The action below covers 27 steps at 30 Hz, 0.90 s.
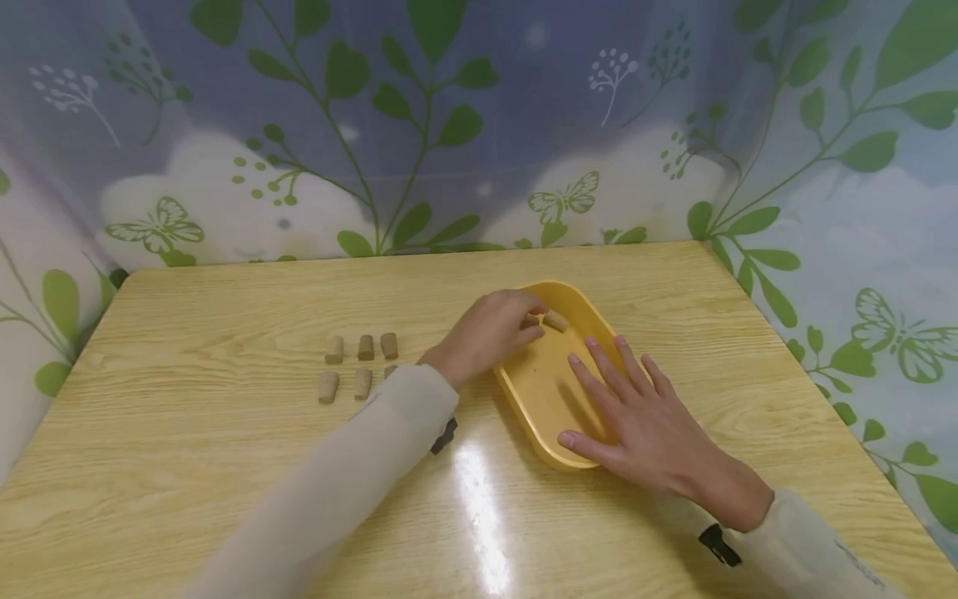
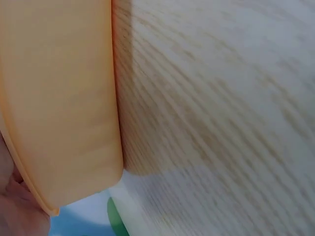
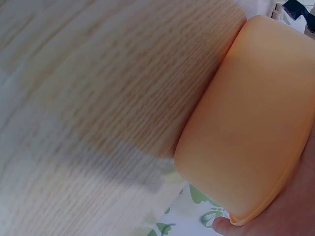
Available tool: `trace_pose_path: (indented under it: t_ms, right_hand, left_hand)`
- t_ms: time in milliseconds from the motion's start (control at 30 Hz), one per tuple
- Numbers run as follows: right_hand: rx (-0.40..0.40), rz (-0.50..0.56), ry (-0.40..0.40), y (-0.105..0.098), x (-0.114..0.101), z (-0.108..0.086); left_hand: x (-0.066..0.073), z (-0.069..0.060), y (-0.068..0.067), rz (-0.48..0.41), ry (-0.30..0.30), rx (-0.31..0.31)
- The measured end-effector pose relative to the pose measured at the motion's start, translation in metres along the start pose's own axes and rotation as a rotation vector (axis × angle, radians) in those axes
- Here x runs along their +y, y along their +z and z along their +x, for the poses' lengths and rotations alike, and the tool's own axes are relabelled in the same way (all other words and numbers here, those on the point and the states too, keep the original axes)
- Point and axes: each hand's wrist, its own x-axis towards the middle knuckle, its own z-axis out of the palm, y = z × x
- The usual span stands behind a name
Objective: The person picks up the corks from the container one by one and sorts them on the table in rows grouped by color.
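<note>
A yellow oblong tray (image 1: pixel 535 424) stands at a slant on the table. My left hand (image 1: pixel 486 333) reaches over its left rim, and a brown cork (image 1: pixel 530 320) shows between thumb and fingers, pinched there. Just beside these fingertips a lighter cork (image 1: pixel 555 320) lies on the tray floor. My right hand (image 1: pixel 647 424) has its fingers spread over the tray's right side, with the palm at the rim. In the left wrist view the tray's outer wall (image 2: pixel 64 98) fills the left side; the right wrist view shows the opposite wall (image 3: pixel 251 113).
Left of the tray, several corks stand in two rows, among them one cork (image 1: pixel 335 349) at the back and another cork (image 1: pixel 328 387) in front. My left sleeve (image 1: pixel 404 408) partly covers one. A leaf-patterned curtain (image 1: pixel 449 166) borders the wooden table (image 1: pixel 224 308).
</note>
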Motion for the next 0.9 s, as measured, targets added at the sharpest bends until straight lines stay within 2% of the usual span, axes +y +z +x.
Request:
trace_pose_path:
  t_ms: [400, 600, 900]
  right_hand:
    - [0.002, 0.003, 0.004, 0.0009, -0.0007, 0.001]
    - [-0.005, 0.009, 0.009, 0.0005, -0.0008, 0.0005]
    - [-0.003, 0.006, 0.01, -0.0009, -0.0018, 0.0001]
  left_hand:
    - [0.0023, 0.0086, -0.0033, 0.124, 0.002, -0.041]
    - [0.0053, 0.008, -0.0036, 0.126, -0.015, -0.068]
    - [0.0061, 0.0082, -0.0022, 0.137, -0.01, -0.061]
